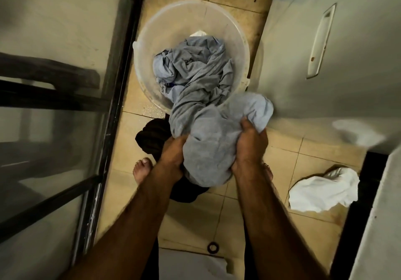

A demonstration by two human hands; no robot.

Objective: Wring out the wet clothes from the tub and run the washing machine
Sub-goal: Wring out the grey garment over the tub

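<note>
both hands clenched on the grey cloth (208, 149): left hand (171, 156) grips its near-left side, right hand (251, 147) its right fold. cloth is held up just near of the tub (149, 25), w/ its far end lying in it. risks, imo: wringing here drips onto the tile floor (303, 149) by the bare foot (142, 169), so a slip; the tail could drag other clothes out or tip the tub; if dropped, it lands on the dark cloth (152, 136) below.

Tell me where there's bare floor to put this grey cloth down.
Bare tiles lie between your right hand and the white cloth; more beyond the tub. Crowded: the tub holds grey clothes, and a dark cloth lies under your left hand.
</note>
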